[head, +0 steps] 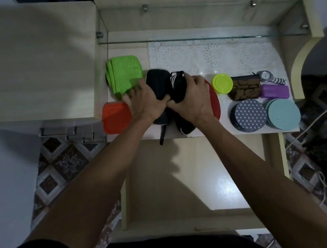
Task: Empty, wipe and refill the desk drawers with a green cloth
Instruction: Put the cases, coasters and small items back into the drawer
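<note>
A folded green cloth point(124, 74) lies on the desk top at the left. An open drawer point(188, 183) below the desk edge has a bare wooden bottom. My left hand point(144, 103) and my right hand point(192, 98) both grip a bundle of black fabric items point(165, 83) on the desk, just right of the cloth. One black piece has white stripes. A black strap point(163, 134) hangs over the desk edge. More black fabric lies under my wrists.
An orange lid point(115, 118), a red plate point(213, 97), a yellow-green round lid point(222, 83), a patterned wallet point(244, 90), a watch point(270, 78), a purple case point(274, 91) and round coasters point(250, 115) crowd the desk. A glass shelf point(188, 37) sits behind. Cables run on the floor at right.
</note>
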